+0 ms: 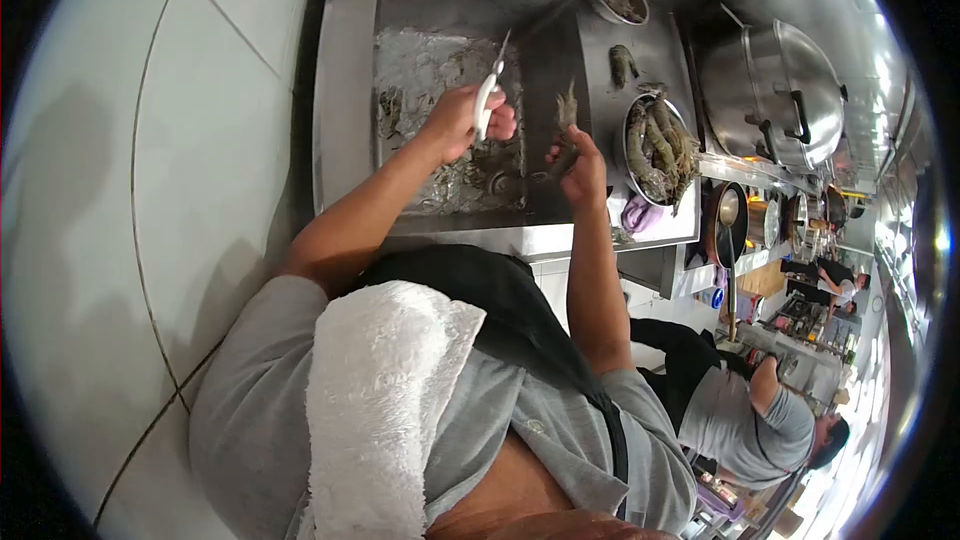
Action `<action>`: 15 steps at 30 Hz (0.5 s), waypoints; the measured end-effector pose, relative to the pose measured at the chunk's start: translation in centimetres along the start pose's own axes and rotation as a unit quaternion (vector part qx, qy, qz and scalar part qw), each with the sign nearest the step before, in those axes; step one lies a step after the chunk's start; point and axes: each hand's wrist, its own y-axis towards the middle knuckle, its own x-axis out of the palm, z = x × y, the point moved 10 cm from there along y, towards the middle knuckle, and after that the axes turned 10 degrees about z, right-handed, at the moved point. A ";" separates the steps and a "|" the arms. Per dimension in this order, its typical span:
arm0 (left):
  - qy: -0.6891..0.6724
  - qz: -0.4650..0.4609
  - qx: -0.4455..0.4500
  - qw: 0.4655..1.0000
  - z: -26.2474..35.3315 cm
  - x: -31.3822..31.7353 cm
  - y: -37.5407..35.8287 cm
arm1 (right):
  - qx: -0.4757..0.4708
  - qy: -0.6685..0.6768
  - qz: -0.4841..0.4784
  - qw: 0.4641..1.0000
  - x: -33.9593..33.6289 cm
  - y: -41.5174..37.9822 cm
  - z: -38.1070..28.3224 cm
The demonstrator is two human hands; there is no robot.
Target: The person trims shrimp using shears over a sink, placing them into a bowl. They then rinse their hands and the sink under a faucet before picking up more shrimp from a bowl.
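Note:
My left hand [467, 122] is closed around the white handles of a pair of scissors [487, 100], whose narrow metal blades point away from me over the sink [345, 120]. Across from it, my right hand [583, 172] grips a grey-brown shrimp [567, 110] at the sink's right side; part of the shrimp is hidden by the fingers. Close to the right hand stands a metal bowl [627, 155] heaped with large shrimp [655, 150]. One more shrimp [623, 65] lies on the steel counter beyond it. The scissors and the held shrimp are apart.
A smaller bowl [592, 10] with shrimp pieces stands farther back. Wet scraps [430, 70] lie in the sink. A purple cloth [641, 213] sits by the bowl. To the right are a large lidded pot [770, 90], a pan [738, 230] and another person [750, 415].

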 end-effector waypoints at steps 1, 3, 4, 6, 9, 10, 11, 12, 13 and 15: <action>0.013 0.017 -0.020 1.000 -0.6 -0.3 -0.1 | 0.011 0.001 0.008 1.000 -0.1 0.4 0.0; 0.041 0.046 -0.058 0.996 -2.2 -0.6 -0.8 | 0.028 0.003 0.024 0.999 -0.6 2.7 -0.2; 0.043 0.043 -0.062 0.996 -2.5 -0.4 -1.1 | -0.002 0.054 -0.006 0.999 -0.5 4.6 -1.7; 0.047 0.048 -0.067 0.995 -2.9 -0.7 -1.5 | -0.053 0.152 -0.073 0.984 -0.3 8.6 -4.8; 0.034 0.052 -0.060 0.996 -2.6 -2.0 -1.9 | -0.020 0.275 -0.021 0.961 0.3 7.8 -4.8; 0.027 0.052 -0.049 0.997 -2.0 -2.5 -1.8 | 0.011 0.298 0.046 0.953 0.0 7.5 -3.5; 0.020 0.064 -0.030 0.997 -0.9 -2.8 -2.5 | 0.070 0.288 -0.079 0.952 2.2 6.5 -1.4; 0.034 0.081 0.006 0.996 0.6 -3.4 -2.8 | 0.102 0.246 -0.074 0.961 1.9 6.3 0.6; 0.049 0.104 0.039 0.993 2.0 -4.4 -3.6 | 0.141 0.204 -0.068 0.966 2.6 5.0 2.5; 0.080 0.148 0.120 0.978 5.4 -6.7 -5.9 | 0.173 0.094 -0.145 0.970 4.2 4.8 6.4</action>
